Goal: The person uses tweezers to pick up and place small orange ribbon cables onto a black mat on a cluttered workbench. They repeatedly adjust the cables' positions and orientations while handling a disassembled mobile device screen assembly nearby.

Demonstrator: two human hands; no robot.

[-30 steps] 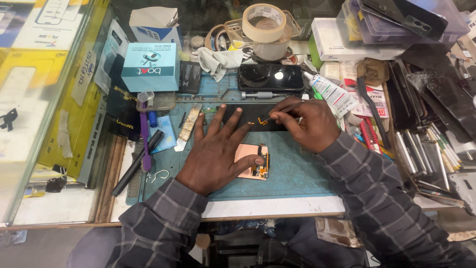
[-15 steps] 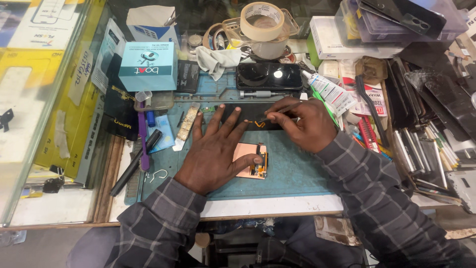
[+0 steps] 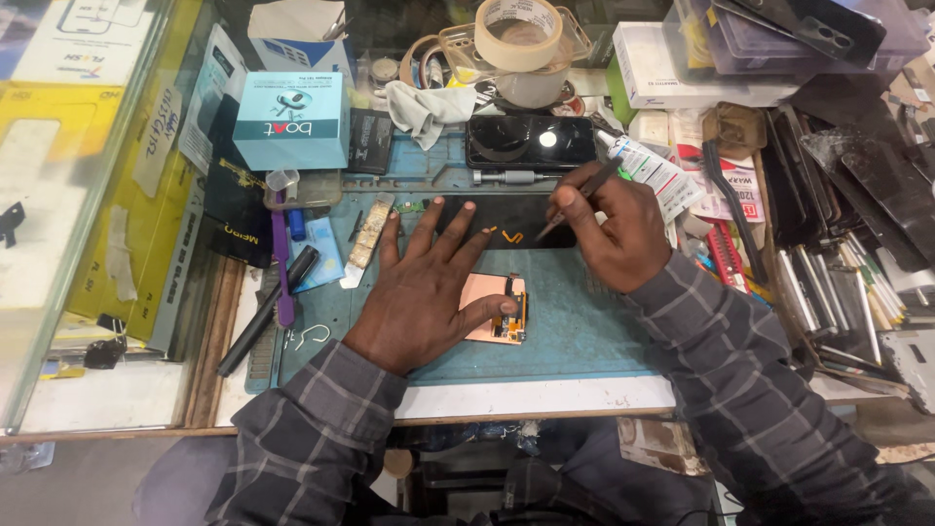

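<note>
Head view: left hand (image 3: pixel 429 292) lies flat, pinning the dark panel (image 3: pixel 506 220) — right hand (image 3: pixel 612 232) pinches tweezers (image 3: pixel 577 198) at its orange flex, copper board (image 3: pixel 495 308) waiting unfitted.

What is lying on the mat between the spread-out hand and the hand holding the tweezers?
In the head view, a small orange flex ribbon lies on the dark phone panel between the left hand and the right hand; the tweezers point at it.

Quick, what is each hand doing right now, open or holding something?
Left hand: open, fingers spread flat on the black phone panel and teal work mat.
Right hand: closed on thin dark tweezers.
</note>
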